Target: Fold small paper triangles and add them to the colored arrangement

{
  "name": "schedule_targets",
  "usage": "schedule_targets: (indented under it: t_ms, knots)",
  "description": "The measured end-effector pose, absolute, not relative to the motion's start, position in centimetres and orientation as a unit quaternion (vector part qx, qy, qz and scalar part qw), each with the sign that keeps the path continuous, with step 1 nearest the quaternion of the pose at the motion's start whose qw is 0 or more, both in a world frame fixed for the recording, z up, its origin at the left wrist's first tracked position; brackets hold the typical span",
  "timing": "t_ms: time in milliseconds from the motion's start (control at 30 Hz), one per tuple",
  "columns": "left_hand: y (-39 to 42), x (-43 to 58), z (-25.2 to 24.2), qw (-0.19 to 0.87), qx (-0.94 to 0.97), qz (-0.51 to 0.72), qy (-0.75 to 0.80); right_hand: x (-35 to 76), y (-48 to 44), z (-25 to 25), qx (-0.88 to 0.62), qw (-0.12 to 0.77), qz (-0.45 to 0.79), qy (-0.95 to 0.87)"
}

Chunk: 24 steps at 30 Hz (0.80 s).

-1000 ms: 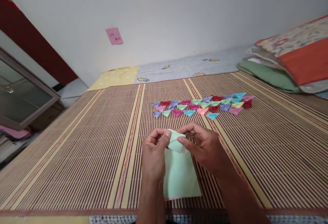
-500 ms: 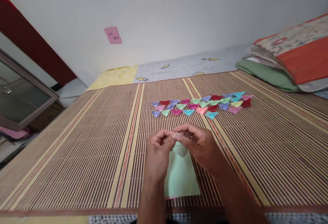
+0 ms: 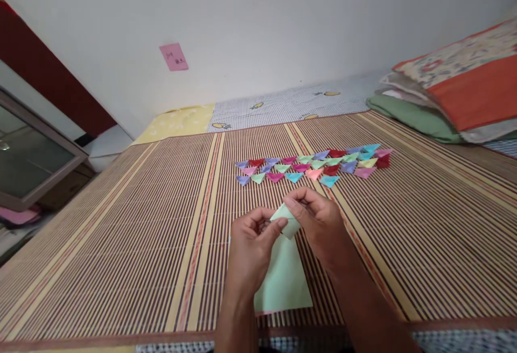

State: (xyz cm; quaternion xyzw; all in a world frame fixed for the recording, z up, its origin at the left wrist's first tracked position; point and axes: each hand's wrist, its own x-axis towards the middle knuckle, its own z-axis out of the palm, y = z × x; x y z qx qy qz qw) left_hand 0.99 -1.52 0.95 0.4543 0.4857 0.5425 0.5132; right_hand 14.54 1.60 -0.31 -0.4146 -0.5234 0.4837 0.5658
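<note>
left hand (image 3: 250,245): closed, pinching the lower left of a folded paper (image 3: 288,225), light green, thumb on top. right hand (image 3: 323,229): closed, pinching the same folded paper at upper right; thus held between both hands' fingertips. beneath and nearer than the fingertips: light-green sheet (image 3: 285,280), flat on striped mat (image 3: 161,223). beyond the hands: rows of small multicoloured paper triangles (image 3: 294,178). farther, to the right: stacked bedding (image 3: 472,94).
</note>
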Motion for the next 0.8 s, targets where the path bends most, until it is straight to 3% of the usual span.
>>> schedule_targets:
  t_ms: [667, 800]
  knots:
    - [-1.9, 1.1, 1.2, 0.465, 0.513, 0.54, 0.479, 14.9, 1.8, -0.1, -0.395, 0.575, 0.517, -0.495]
    - [-2.1, 0.9, 1.3, 0.417, 0.537, 0.543, 0.493, 14.8, 1.9, -0.3, -0.39, 0.582, 0.511, -0.498]
